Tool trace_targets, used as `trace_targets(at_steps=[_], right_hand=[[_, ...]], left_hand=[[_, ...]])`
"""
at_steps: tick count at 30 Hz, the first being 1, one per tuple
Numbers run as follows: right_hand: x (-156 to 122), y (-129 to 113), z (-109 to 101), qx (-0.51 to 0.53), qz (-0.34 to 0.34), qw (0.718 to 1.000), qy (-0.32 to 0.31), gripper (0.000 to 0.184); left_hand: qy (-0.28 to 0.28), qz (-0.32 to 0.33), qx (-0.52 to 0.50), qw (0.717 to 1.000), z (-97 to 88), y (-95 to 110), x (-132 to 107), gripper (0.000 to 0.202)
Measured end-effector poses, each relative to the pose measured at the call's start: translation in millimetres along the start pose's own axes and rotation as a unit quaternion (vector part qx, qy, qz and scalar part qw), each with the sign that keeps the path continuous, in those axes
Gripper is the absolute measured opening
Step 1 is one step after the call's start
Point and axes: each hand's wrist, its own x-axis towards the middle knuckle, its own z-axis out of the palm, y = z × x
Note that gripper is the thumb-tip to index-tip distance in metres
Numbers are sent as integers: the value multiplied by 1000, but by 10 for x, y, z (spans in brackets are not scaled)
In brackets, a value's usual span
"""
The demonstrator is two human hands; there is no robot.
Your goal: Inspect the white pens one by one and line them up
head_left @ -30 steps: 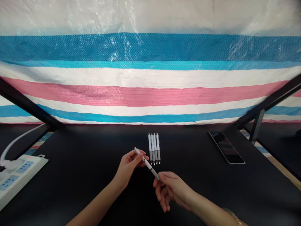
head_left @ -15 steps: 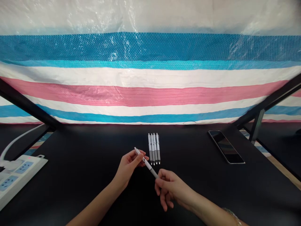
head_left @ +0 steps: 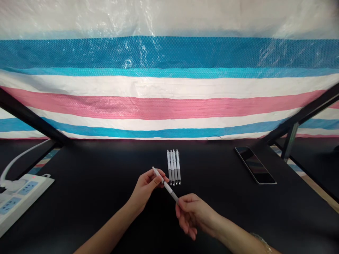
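Over the black tabletop [head_left: 106, 169], the left hand [head_left: 145, 185] pinches a slanting white-and-gray retractable pen [head_left: 168, 187] near its upper end, the right hand [head_left: 197, 211] pinches its lower end between fingers, and four similar pens [head_left: 173, 167] lie just beyond.

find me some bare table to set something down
Bare table lies between the power strip and the left hand, and between the four pens and the phone. The middle is crowded: that hand and the right hand hold a fifth pen near those four.
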Motion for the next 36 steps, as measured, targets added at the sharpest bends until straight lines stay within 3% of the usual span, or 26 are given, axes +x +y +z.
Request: trace_targets(at_steps=[5,12,19,24,31,36], right_hand=[[27,8,-35,30,-5,1000,1,42],[-3,-18,29,37,-20,999,-15,52],[-20,-12,16,71,-22,997,-28,53],[-21,-17,27,72,-21,997,-26,47],[-31,-29,44,65,-21,997,-27,45],[-34,-36,42,68,-20,997,-26,45]], left_hand=[[-19,15,-25,999,29,3,-3,13],[-9,25,14,1000,117,7,-38,26],[-1,30,34,999,142,38,-42,56],[24,33,55,998,143,44,-41,57],[-2,43,51,998,134,45,-38,42],[6,32,42,999,139,58,-41,42]])
